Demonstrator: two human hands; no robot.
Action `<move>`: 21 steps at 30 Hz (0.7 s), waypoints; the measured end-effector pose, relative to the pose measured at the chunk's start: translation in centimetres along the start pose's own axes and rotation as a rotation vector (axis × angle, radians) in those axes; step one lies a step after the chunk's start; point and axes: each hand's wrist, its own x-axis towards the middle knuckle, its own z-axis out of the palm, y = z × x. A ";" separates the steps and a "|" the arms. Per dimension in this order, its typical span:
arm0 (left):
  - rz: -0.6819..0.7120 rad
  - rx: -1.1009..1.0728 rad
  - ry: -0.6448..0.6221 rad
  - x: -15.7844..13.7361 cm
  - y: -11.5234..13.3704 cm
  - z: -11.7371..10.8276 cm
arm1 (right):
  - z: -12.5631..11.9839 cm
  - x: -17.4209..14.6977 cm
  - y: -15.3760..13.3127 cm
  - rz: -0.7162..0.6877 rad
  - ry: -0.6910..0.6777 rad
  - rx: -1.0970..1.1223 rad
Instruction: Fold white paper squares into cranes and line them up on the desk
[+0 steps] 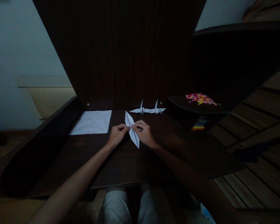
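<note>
A white folded paper (134, 138), long and diamond-shaped with pointed ends, is held a little above the dark desk. My left hand (118, 133) pinches its left edge near the middle. From the other side my right hand (143, 132) grips it, thumb on the paper's face and fingers curled. Just beyond, two finished white paper cranes (142, 110) stand in a row at the back of the desk, wings spread. To the left of my hands lies a flat stack or sheet of white paper (91, 122).
The dark wooden desk (116, 171) has a raised side panel (37, 149) at left and a tall back panel (121, 56). A small rounded shelf (179, 104) at right bears a pile of pink, red and yellow bits (202, 99). Wooden slats (254, 124) lie farther right.
</note>
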 end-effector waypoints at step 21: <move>-0.069 -0.236 0.014 0.3 -0.3 0.0 | 0.1 0.8 1.0 0.334 0.042 0.371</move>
